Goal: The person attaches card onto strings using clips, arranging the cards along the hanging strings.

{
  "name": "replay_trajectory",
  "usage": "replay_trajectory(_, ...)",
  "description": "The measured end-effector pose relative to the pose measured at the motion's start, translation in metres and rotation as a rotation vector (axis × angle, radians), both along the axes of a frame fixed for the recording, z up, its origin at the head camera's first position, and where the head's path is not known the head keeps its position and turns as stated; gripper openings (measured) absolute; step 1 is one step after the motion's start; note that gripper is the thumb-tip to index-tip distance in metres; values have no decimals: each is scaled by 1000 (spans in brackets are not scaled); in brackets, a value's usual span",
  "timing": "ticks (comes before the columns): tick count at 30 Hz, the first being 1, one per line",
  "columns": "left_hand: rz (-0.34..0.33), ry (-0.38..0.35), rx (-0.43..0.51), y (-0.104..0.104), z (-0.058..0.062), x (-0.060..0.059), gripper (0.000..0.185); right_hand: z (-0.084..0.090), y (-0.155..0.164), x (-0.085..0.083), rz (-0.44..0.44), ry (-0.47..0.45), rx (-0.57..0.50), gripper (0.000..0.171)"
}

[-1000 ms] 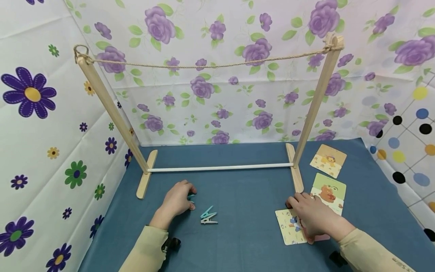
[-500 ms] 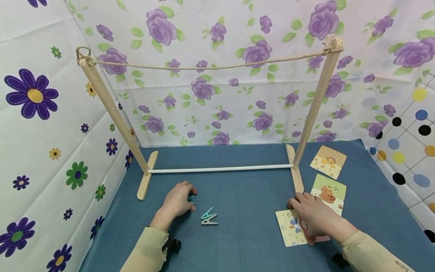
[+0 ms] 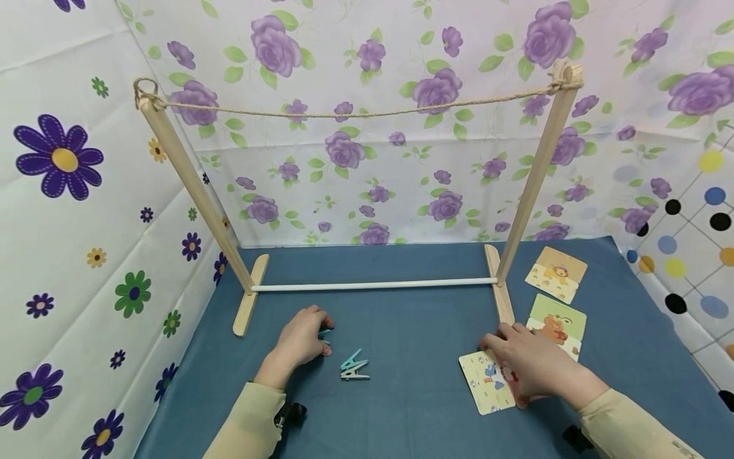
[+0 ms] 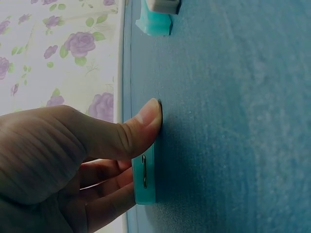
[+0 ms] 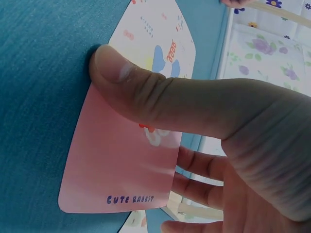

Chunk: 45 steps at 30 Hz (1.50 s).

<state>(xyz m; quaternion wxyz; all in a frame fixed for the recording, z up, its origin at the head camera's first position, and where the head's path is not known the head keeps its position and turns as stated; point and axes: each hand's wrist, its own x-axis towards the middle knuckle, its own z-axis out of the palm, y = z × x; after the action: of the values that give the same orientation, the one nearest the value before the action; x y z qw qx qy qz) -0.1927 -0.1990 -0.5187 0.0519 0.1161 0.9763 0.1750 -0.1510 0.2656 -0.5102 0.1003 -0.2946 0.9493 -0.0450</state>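
Note:
My left hand (image 3: 299,341) pinches a teal clothespin (image 4: 144,187) between thumb and fingers, low over the blue cloth; in the head view the fingers hide most of it. To its right lie a second teal clothespin (image 3: 350,359) and a white clothespin (image 3: 355,373), side by side and touching or nearly so. My right hand (image 3: 533,366) grips a folded card (image 3: 487,382) across its width, thumb on the near edge and fingers on the far edge. Its pink half (image 5: 112,170) reads "CUTE RABBIT"; the other half is pale yellow. The right wrist view shows it bent at the crease.
A wooden frame stands behind, with a left post (image 3: 192,185), a right post (image 3: 536,178), a white crossbar (image 3: 373,285) and a rope (image 3: 344,115) tied between the tops. A green bear card (image 3: 564,313) and an orange card (image 3: 553,264) lie at right.
The gripped card has shifted slightly left and turned a little, with my right hand. My left hand keeps its place with the clothespin.

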Motion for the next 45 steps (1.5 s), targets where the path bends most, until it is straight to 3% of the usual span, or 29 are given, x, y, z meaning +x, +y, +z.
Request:
replay_trajectory(22, -41, -45, 9, -8, 5, -2, 36, -3, 16, -8, -140, -168, -214, 104)
replay_trajectory(28, -66, -22, -9, -8, 5, -2, 33, -1, 23, -10, -141, -198, -274, 106)
replay_trajectory(40, -93, 52, -62, -6, 1, 2, 28, 13, 36, -12, -178, -274, -383, 94)
replay_trajectory(45, -77, 73, -48, -6, 0, 4, 29, 18, 43, -13, -163, -280, -392, 93)
